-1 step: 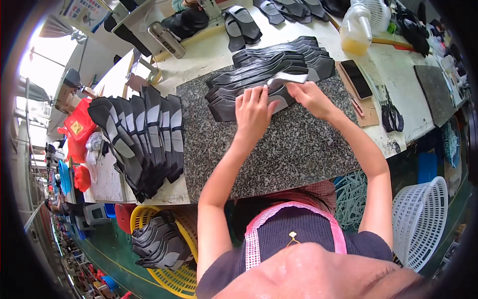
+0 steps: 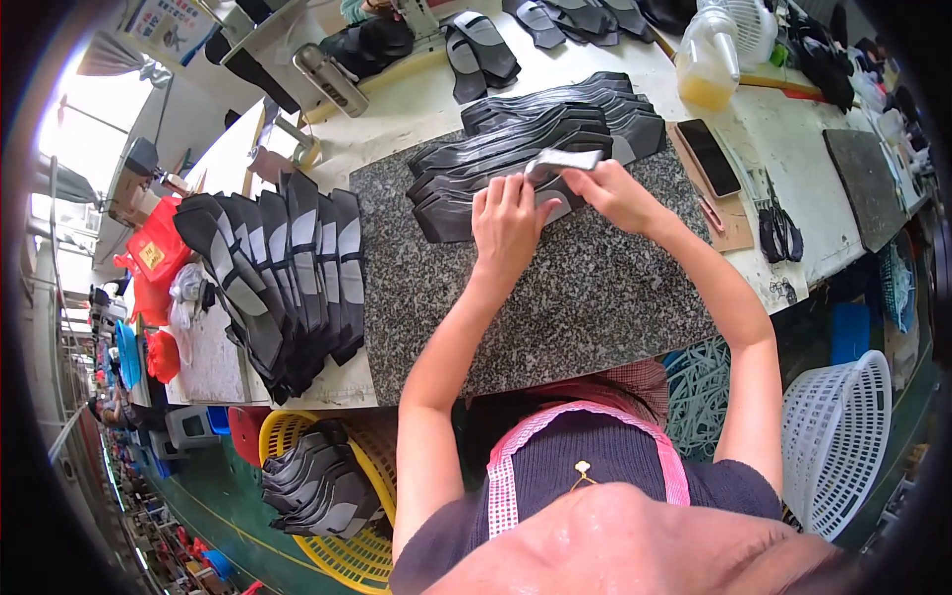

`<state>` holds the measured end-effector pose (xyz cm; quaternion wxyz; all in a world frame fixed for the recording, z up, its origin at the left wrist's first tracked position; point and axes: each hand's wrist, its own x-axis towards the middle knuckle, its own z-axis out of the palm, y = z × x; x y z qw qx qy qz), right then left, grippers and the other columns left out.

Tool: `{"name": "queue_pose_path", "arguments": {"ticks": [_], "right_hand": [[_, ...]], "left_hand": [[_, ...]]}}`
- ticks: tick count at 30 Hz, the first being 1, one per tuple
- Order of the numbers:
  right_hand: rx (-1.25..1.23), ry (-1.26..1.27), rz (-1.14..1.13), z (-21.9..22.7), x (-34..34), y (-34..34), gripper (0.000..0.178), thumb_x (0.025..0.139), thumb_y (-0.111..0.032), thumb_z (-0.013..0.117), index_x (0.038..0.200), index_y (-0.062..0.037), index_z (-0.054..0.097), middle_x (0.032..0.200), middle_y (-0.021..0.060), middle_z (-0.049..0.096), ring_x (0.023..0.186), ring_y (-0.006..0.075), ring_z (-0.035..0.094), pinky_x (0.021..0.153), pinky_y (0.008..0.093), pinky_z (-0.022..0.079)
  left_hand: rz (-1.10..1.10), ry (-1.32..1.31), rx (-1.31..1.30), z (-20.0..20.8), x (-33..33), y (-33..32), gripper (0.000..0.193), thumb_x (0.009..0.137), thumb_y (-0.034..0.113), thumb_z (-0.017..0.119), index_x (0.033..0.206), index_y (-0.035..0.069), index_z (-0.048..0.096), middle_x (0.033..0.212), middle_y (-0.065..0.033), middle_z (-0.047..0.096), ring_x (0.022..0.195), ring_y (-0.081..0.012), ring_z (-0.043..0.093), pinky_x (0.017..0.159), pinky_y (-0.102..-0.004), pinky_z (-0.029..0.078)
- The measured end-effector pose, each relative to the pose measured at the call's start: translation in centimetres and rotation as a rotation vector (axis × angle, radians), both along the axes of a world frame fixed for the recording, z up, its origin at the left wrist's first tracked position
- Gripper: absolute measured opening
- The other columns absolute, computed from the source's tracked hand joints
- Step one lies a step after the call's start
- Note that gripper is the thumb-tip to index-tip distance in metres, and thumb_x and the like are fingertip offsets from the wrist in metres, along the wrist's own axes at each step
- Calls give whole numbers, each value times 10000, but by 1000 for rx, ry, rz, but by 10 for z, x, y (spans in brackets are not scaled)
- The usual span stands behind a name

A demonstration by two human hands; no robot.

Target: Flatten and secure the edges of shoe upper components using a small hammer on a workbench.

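A fanned stack of dark grey and black cut pieces [image 2: 511,134], shiny in parts, lies on a speckled stone slab [image 2: 555,307]. My left hand [image 2: 508,213] rests on the nearest pieces, its fingers bent over them and the thumb held apart. Just to its right, my right hand [image 2: 613,196] pinches a pale, curled strip [image 2: 567,159] between thumb and fingers. The strip is raised off the near piece, and its left end reaches my left fingertips. Whether that end is still joined to the piece is hidden.
Left of the slab lie rows of black and grey pieces [image 2: 288,268]. A phone [image 2: 709,159], black scissors [image 2: 779,226] and a plastic jug [image 2: 708,64] of yellowish liquid are on the right. Below stand a yellow basket [image 2: 283,428] of pieces and a white basket [image 2: 835,436].
My right hand has shifted a little to the left, and the pale strip has moved with it and curled more. My left hand has hardly moved.
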<state>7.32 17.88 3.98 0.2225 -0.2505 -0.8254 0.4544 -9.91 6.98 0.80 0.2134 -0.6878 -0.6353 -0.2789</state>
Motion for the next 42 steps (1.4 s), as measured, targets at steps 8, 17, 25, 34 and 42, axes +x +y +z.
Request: {"name": "queue_pose_path", "arguments": {"ticks": [8,17,25,34,42], "right_hand": [[505,-270,61,-1,-10,24,266,1016,-260,480,945,-16,560,789,243,661,804,452,646,690,550,505],[372,-161,27,-9,-8,29,341,1033,-320,487,982,-13,627,817,236,674,819,444,652,702,513,518],[440,-116,-37,6,-15,14,198,853,-266,705,926,-84,676,772,145,695,776,372,685,689,459,541],[724,-489,-88,-9,-42,40,121,766,-223,744,809,-114,717,775,124,714,769,309,720,709,429,575],[613,-236,-222,-16,-34,28,157,807,-189,656,944,-118,686,754,132,702,747,331,711,672,452,570]], "left_hand": [[25,-29,-18,-14,5,13,276,824,330,715,821,57,671,897,-54,596,920,-229,571,797,-392,437],[-208,-304,-175,2,-6,-8,283,738,213,809,894,70,621,915,-70,610,939,-276,581,807,-411,465],[-135,-258,-60,-8,1,-1,233,776,215,783,909,76,652,910,-49,638,926,-262,587,788,-401,452],[-409,-157,-449,29,-4,-52,188,813,168,738,944,91,627,931,-45,629,934,-258,590,798,-415,449],[293,-632,342,112,-49,-185,246,972,59,586,1199,-34,585,1006,-171,641,853,-237,643,758,-346,520]]}}
